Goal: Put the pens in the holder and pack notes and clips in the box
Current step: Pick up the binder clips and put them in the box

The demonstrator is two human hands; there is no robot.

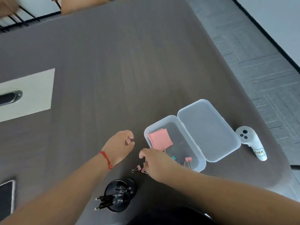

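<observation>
**Clips partly boxed, pens in holder**

Right hand [155, 163] curled over two pink clips [140, 169] on table [113, 62], grip unclear. Left hand [119, 146] loosely curled, holding nothing. Box [174, 143] near right edge, lid open, holds pink notes [159, 138]. Pens [110, 198] in holder [119, 194] at near edge.

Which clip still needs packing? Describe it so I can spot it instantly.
Find the clear plastic box with its lid open at the table's right side. Just in front of its near-left corner, beside the right hand, a pink binder clip lies on the bare tabletop with another beside it. Unlike the clips inside the box, these lie outside it.
</observation>
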